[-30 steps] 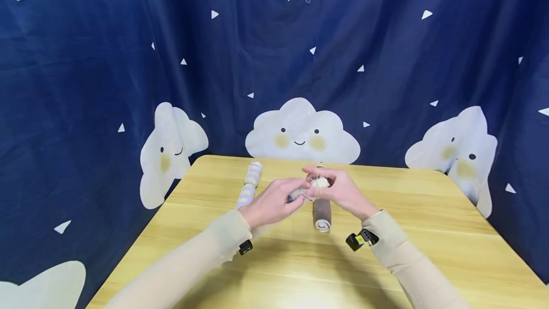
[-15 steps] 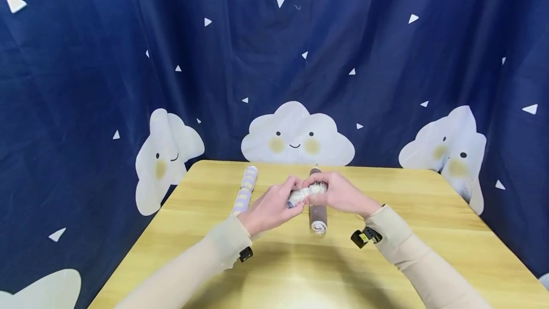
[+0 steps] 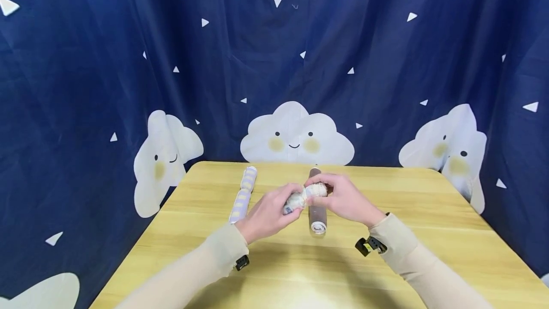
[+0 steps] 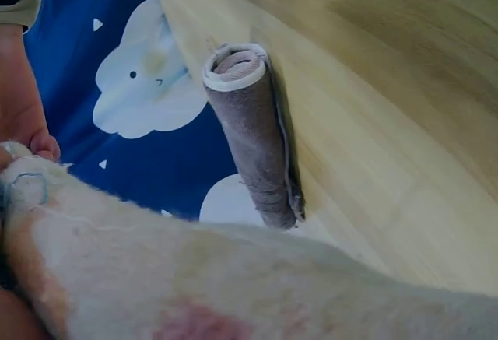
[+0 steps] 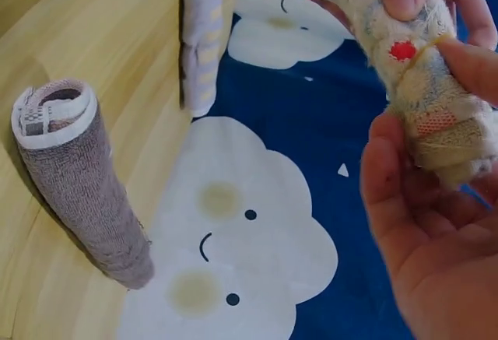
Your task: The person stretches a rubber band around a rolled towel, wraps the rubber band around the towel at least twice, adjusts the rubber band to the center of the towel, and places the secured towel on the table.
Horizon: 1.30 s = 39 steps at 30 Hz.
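Note:
Both hands hold a pale rolled towel (image 3: 316, 190) above the table. My left hand (image 3: 267, 214) grips its left part, and my right hand (image 3: 349, 199) has thumb and fingers around the right end. In the right wrist view the roll shows a red spot and bluish patches, and a thin yellowish rubber band (image 5: 423, 57) crosses it beside a right fingertip. The roll narrows at its middle in the head view. Behind the right hand lies a brown rolled towel (image 3: 318, 216), partly hidden. A lilac-and-yellow striped rolled towel (image 3: 242, 200), cinched at its middle, lies left of the left hand.
The wooden table (image 3: 429, 232) reaches back to a dark blue curtain (image 3: 274, 61) printed with clouds and triangles, which also hangs along both sides. A small black device (image 3: 371, 246) sits on each wrist.
The right fingers, spread around the towel's end a second ago, have closed in and now hold it. More of the roll shows between the hands. The head view has shifted slightly.

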Each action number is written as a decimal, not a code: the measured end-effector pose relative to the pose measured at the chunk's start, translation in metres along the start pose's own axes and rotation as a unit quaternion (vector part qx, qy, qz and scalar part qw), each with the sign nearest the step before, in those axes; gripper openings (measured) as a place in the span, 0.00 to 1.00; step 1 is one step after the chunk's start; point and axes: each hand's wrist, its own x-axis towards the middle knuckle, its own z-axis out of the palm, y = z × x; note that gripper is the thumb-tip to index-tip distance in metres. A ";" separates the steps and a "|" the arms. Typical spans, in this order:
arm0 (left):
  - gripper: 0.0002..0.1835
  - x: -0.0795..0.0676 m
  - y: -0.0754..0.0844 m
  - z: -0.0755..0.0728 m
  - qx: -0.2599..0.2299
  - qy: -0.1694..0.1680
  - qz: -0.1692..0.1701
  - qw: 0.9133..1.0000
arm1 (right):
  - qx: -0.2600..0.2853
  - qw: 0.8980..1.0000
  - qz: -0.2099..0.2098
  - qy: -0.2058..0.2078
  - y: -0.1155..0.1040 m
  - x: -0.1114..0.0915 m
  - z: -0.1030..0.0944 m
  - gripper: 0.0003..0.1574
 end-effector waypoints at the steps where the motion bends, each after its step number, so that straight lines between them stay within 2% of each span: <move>1: 0.23 -0.001 0.000 0.000 0.011 -0.002 0.004 1.000 | -0.006 1.000 -0.006 0.005 -0.001 -0.001 0.001 0.17; 6: 0.30 0.001 0.001 -0.002 0.030 -0.035 -0.002 0.999 | -0.027 0.999 -0.030 0.026 -0.001 -0.004 0.004 0.19; 13: 0.28 0.008 0.001 -0.008 0.018 -0.094 -0.008 0.995 | -0.037 0.999 -0.038 0.011 -0.001 -0.003 0.000 0.16; 19: 0.23 0.014 -0.002 -0.014 0.000 -0.089 -0.022 0.996 | -0.032 0.997 -0.062 0.013 -0.004 0.002 -0.003 0.15; 25: 0.28 0.010 -0.001 -0.010 0.031 -0.097 -0.005 0.995 | -0.014 0.999 -0.041 0.008 -0.001 -0.004 -0.002 0.17; 30: 0.30 0.008 0.002 -0.012 0.037 -0.096 -0.008 0.995 | 0.000 0.999 -0.032 0.010 0.003 -0.006 0.000 0.17; 35: 0.27 0.010 0.005 -0.015 0.036 -0.120 -0.001 0.992 | 0.027 0.999 -0.040 0.008 0.006 -0.009 0.002 0.20; 39: 0.25 0.013 0.003 -0.014 0.022 -0.135 -0.006 0.991 | 0.027 0.999 -0.047 0.004 0.007 -0.009 0.003 0.22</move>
